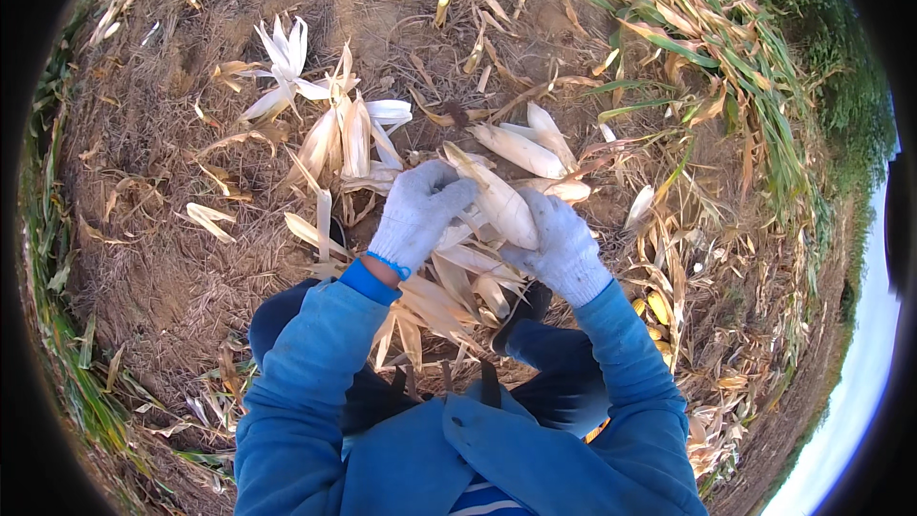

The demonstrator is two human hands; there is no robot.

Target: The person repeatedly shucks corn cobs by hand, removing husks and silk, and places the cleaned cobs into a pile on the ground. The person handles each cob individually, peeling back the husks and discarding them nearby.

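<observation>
Both hands wear white knitted gloves. My right hand (pixel 562 247) grips the thick lower end of an ear of corn (pixel 494 197) in a pale dry husk. The ear lies slantwise, its narrow end up and to the left. At its left side, the thumb and fingers of my left hand (pixel 423 211) close against the husk; their exact hold is partly hidden. Loose dry husks (pixel 451 279) lie under both hands, between my legs. Just beyond the held ear, several more ears in their husks (pixel 519 150) rest on the soil.
Opened, peeled husks (pixel 356 136) lie ahead on the left, with another whitish husk (pixel 286 61) beyond. Yellow bare corn cobs (pixel 658 308) sit by my right forearm. A heap of cut corn stalks (pixel 688 21) runs along the far right. Straw and dry leaves cover the ground (pixel 165 287).
</observation>
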